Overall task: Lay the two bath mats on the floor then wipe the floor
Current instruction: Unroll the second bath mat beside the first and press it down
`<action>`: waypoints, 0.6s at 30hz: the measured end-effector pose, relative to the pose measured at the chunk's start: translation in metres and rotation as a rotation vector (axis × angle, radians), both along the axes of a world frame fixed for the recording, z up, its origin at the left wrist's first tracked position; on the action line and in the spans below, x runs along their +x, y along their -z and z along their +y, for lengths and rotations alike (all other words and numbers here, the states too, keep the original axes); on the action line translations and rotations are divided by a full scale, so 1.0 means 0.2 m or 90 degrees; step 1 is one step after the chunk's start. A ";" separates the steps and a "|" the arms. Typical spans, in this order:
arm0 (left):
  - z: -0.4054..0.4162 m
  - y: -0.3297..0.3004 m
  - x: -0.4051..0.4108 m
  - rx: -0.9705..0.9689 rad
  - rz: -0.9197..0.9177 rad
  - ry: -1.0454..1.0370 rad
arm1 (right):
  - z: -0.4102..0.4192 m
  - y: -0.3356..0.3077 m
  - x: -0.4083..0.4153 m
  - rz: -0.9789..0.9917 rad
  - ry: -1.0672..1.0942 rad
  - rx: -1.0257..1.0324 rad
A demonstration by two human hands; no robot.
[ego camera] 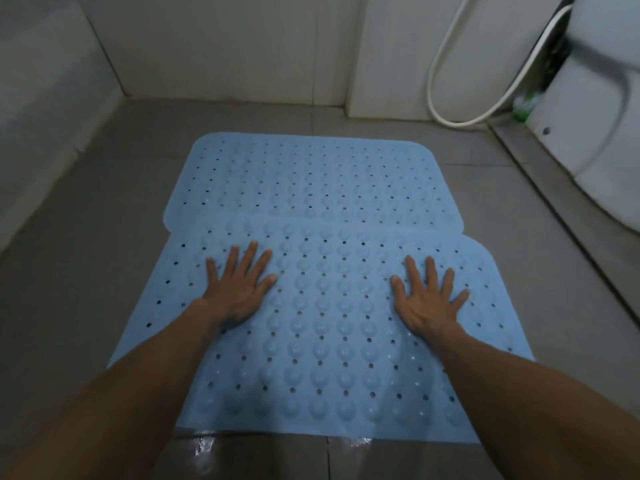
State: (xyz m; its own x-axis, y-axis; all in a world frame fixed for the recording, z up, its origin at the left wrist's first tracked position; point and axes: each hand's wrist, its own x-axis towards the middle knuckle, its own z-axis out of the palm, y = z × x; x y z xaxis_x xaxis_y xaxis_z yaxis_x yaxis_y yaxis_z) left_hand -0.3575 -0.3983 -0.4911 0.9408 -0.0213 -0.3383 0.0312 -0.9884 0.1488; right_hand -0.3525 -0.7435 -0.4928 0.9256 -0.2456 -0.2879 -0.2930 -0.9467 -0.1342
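Note:
Two light blue bath mats with bumps and small holes lie flat on the grey tiled floor (86, 220). The far mat (311, 174) sits toward the back wall. The near mat (325, 341) lies in front of it, and its far edge overlaps the far mat's near edge. My left hand (239, 289) presses flat on the near mat's left part, fingers spread. My right hand (427, 296) presses flat on its right part, fingers spread too. Neither hand holds anything.
A white toilet (595, 126) stands at the right, with a white hose (446, 81) looping down beside it and something green (523, 109) at its base. Tiled walls close the back and left. The floor by the mat's near edge (263, 452) looks wet.

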 end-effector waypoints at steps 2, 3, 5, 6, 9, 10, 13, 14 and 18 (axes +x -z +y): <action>0.00 0.03 -0.06 -0.002 -0.030 -0.007 | 0.00 0.03 -0.03 -0.026 -0.012 -0.016; 0.01 0.04 -0.08 0.000 -0.040 -0.012 | 0.00 0.04 -0.04 -0.039 -0.016 -0.025; 0.01 0.04 -0.13 0.000 -0.044 -0.016 | 0.00 0.05 -0.06 -0.051 -0.027 -0.032; 0.00 0.04 -0.15 -0.001 -0.044 -0.019 | -0.01 0.05 -0.07 -0.053 -0.031 -0.032; -0.01 0.05 -0.24 -0.003 -0.067 -0.033 | -0.01 0.05 -0.13 -0.061 -0.039 -0.035; -0.01 0.05 -0.27 0.000 -0.075 -0.035 | -0.02 0.05 -0.15 -0.064 -0.042 -0.038; -0.01 0.08 -0.31 0.002 -0.088 -0.032 | -0.03 0.06 -0.17 -0.068 -0.048 -0.040; -0.01 0.08 -0.31 -0.001 -0.089 -0.033 | -0.03 0.06 -0.17 -0.068 -0.048 -0.038; -0.01 0.06 -0.29 0.003 -0.068 -0.036 | -0.03 0.05 -0.18 -0.062 -0.046 -0.027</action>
